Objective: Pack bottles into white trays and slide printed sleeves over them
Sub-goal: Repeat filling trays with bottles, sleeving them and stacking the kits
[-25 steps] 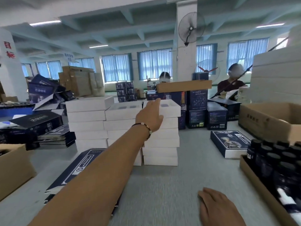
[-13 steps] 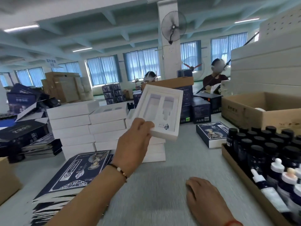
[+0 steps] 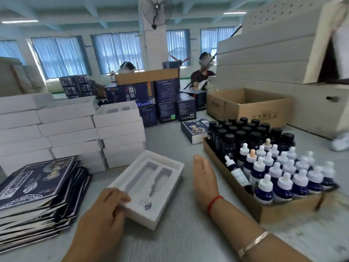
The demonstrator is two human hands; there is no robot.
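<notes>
Gripping the near corner of a white moulded tray with 2 empty bottle-shaped recesses, the person's left hand curls its fingers over the rim while the tray lies on the grey table. The right hand hovers just beside the tray's right edge — fingers straight, holding nothing.

By the look of it, this pack has barely begun: both recesses are bare, no bottle is in either hand, and no sleeve is on the tray. What remains, as a judgement, is to fill the 2 recesses and slide a sleeve over.

Supplies stand close. To the right, a shallow brown cardboard carton holds dark bottles with black screw caps at the back and dark blue dropper bottles with white tops at the front; roughly 20 of each show, though blur makes an exact count uncertain, and 1 dropper bottle lies tilted against the carton's left wall. To the left sits 1 pile of flat navy printed sleeves — too many, and too closely layered, to count. Behind it rise 3 stacks of white trays; the nearest shows about 5 layers. A finished navy printed box lies beyond the carton, where 2 other people work at the far end.
</notes>
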